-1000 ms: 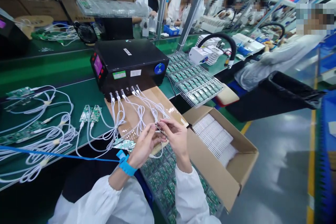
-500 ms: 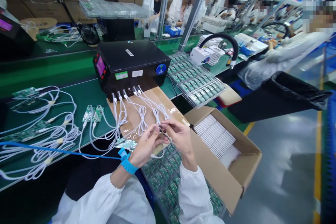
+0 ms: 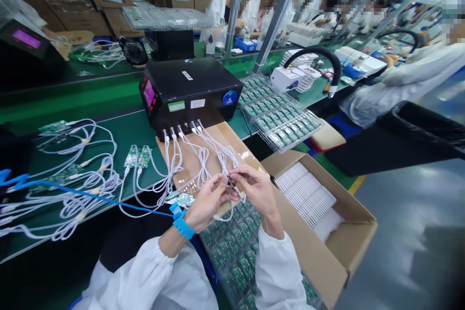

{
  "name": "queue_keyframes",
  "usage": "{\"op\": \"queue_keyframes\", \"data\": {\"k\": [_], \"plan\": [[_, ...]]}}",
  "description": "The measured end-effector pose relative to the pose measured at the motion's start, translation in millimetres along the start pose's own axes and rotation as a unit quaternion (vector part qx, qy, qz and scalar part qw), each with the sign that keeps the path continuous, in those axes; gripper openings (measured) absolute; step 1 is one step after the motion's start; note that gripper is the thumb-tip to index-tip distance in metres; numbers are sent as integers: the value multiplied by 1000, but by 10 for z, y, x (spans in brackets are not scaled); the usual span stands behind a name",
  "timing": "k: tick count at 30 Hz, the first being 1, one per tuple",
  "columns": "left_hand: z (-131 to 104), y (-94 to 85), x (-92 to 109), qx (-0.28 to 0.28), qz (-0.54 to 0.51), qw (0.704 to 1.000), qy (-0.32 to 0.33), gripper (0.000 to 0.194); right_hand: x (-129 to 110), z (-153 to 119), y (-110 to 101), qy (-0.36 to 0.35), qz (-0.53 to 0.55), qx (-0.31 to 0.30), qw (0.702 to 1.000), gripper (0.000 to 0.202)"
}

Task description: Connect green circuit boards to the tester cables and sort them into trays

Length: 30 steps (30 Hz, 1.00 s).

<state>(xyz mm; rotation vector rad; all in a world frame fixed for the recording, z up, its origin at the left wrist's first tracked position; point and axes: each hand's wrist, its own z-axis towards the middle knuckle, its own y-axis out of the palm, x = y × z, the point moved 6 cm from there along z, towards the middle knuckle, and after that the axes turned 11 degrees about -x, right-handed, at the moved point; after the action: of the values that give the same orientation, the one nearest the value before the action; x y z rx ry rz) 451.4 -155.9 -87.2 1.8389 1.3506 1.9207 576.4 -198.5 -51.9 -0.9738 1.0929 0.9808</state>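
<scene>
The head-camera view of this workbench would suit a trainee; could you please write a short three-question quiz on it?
1. Fill in: The bright-blue plastic strap circles the person's ___ wrist.

2. Multiple choice: What lies in the open brown cardboard box?
A) coiled black cables
B) thin white pieces in rows
C) round red lids

3. True or false: The bare left hand and bare right hand meet at a small, thin piece.

Key: 1. left; 2. B; 3. true.
</scene>
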Motion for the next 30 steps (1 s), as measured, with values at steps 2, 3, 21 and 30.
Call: {"op": "queue_keyframes", "data": {"k": [2, 3, 21, 30], "plan": [[6, 1, -19, 4, -6, 1000, 4, 51, -12, -12, 4, -2, -20, -12, 1000, 18], [12, -3, -36, 8, -12, 1000, 7, 52, -14, -15, 6, -2, -30, -20, 999, 19], [267, -61, -204, 12, -23, 999, 38, 76, 126, 209, -303, 30, -103, -138, 985, 36], [240, -71, -221, 19, -10, 999, 28, 77, 129, 77, -248, -5, -91, -123, 988, 29]]}}
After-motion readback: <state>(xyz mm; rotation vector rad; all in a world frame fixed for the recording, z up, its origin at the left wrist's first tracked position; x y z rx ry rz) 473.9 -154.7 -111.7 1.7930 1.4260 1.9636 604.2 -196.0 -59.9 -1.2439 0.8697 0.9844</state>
